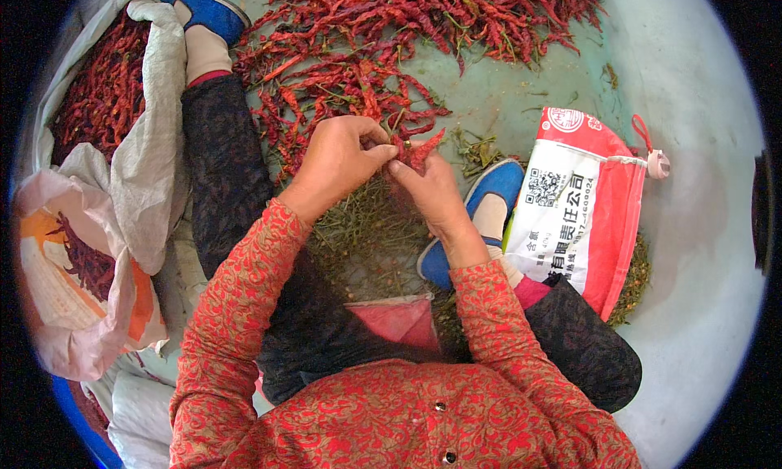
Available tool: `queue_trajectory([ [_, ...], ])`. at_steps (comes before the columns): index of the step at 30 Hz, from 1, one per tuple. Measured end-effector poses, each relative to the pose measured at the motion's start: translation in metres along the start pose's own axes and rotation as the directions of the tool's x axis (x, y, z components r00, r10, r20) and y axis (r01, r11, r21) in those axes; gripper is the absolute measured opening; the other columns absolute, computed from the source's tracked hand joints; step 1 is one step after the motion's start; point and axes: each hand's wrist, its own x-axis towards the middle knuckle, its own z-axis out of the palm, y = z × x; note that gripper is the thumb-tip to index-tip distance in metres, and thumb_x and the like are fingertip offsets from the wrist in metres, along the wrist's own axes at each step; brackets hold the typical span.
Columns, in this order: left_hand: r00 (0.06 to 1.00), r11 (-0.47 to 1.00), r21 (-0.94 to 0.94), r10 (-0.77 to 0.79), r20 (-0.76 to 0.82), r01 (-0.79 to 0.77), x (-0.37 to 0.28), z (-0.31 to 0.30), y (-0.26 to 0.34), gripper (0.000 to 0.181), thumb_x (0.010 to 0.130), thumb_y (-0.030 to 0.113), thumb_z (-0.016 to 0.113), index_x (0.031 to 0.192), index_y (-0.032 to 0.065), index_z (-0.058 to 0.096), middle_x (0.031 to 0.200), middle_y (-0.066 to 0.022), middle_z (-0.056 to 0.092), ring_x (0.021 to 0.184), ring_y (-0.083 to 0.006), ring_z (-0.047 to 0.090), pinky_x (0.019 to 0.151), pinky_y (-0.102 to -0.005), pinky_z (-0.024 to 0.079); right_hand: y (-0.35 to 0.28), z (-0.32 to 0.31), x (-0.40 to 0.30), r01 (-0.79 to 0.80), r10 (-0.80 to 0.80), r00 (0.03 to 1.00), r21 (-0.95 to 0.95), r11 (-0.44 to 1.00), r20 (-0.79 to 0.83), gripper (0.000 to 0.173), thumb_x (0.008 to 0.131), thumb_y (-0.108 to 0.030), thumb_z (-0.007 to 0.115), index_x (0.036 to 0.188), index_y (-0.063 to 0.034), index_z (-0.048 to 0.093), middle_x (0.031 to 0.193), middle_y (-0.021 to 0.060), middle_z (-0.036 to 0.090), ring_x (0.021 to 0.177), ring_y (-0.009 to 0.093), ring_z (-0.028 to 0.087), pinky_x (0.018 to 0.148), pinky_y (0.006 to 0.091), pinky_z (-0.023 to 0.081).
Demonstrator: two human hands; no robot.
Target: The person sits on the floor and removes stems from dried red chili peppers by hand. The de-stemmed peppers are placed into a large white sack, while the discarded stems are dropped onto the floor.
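Dried red chillies (421, 154) are held in my right hand (434, 191), their tips sticking out above the fingers. My left hand (342, 160) is at their stem end, thumb and forefinger pinched close together; whether a stem is between them is too small to tell. A big heap of dried red chillies (427, 17) lies on the pale green floor beyond both hands, and a looser part of it reaches up to my left hand. Below the hands, between my legs, is a pile of greenish-brown stems (366, 225).
A pale woven sack (162, 102) full of chillies stands at the left, with a smaller white and orange sack (143, 304) holding darker ones. At the right a printed red and white bag (611, 225) lies over stem debris (635, 279). Blue shoes (498, 188) flank the work area.
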Motion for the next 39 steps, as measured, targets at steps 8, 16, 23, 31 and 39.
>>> queue_trajectory([
  [8, 0.994, 0.986, -0.138, -0.082, 0.076, 0.092, 0.005, -0.01, -0.002, 0.017, 0.076, 0.016, 0.066, 0.076, -0.0006, 0.065, 0.062, -0.0032, 0.06, 0.058, -0.0072, 0.053, 0.051, -0.0238, 0.042, 0.013, 0.001, 0.003, 0.228, -0.24, 0.968, -0.151, 0.962, -0.067, 0.026, 0.08, -0.015, 0.061, 0.1, -0.0005, 0.053, 0.083, 0.0114, 0.061, 0.076, 0.018, 0.058, 0.071, 0.0308, 0.046],
  [16, 0.922, 0.556, -0.748, -0.331, 0.201, 0.363, -0.005, 0.0, -0.004, 0.013, 0.079, 0.015, 0.066, 0.078, 0.0027, 0.062, 0.065, 0.0007, 0.056, 0.053, -0.0044, 0.047, 0.043, -0.0178, 0.032, -0.008, -0.002, -0.003, 0.151, -0.156, 0.987, -0.103, 0.983, -0.043, 0.02, 0.083, -0.015, 0.058, 0.096, -0.0017, 0.051, 0.078, 0.0078, 0.058, 0.07, 0.016, 0.054, 0.067, 0.0296, 0.044],
  [23, 0.966, 0.742, -0.662, -0.233, -0.115, 0.1, -0.005, 0.014, -0.002, 0.009, 0.076, 0.01, 0.066, 0.074, 0.0024, 0.062, 0.066, -0.0016, 0.056, 0.056, -0.0071, 0.05, 0.047, -0.0203, 0.037, -0.023, -0.001, -0.008, -0.035, 0.019, 0.998, 0.246, 0.969, 0.068, 0.019, 0.085, -0.017, 0.057, 0.098, -0.0059, 0.05, 0.078, 0.0003, 0.053, 0.062, 0.008, 0.046, 0.055, 0.0218, 0.038],
  [31, 0.721, 0.986, 0.082, 0.164, -0.673, -0.147, 0.015, -0.009, -0.011, 0.01, 0.075, 0.008, 0.066, 0.073, -0.0001, 0.062, 0.072, -0.0053, 0.061, 0.064, -0.0134, 0.057, 0.059, -0.0256, 0.044, -0.021, -0.001, -0.013, -0.318, 0.195, 0.943, 0.553, 0.77, 0.269, 0.015, 0.084, -0.017, 0.059, 0.093, -0.0084, 0.048, 0.076, -0.0001, 0.05, 0.059, 0.006, 0.042, 0.049, 0.0203, 0.035],
  [39, 0.958, 0.832, -0.513, -0.28, -0.059, 0.211, -0.01, -0.04, -0.004, 0.014, 0.081, 0.014, 0.062, 0.083, 0.0009, 0.063, 0.075, -0.0044, 0.064, 0.066, -0.0103, 0.059, 0.057, -0.0238, 0.045, -0.017, -0.01, -0.004, -0.188, 0.151, 0.982, 0.602, 0.776, 0.113, 0.016, 0.085, -0.018, 0.059, 0.094, -0.0074, 0.051, 0.078, 0.0017, 0.055, 0.062, 0.008, 0.047, 0.05, 0.0217, 0.038],
])
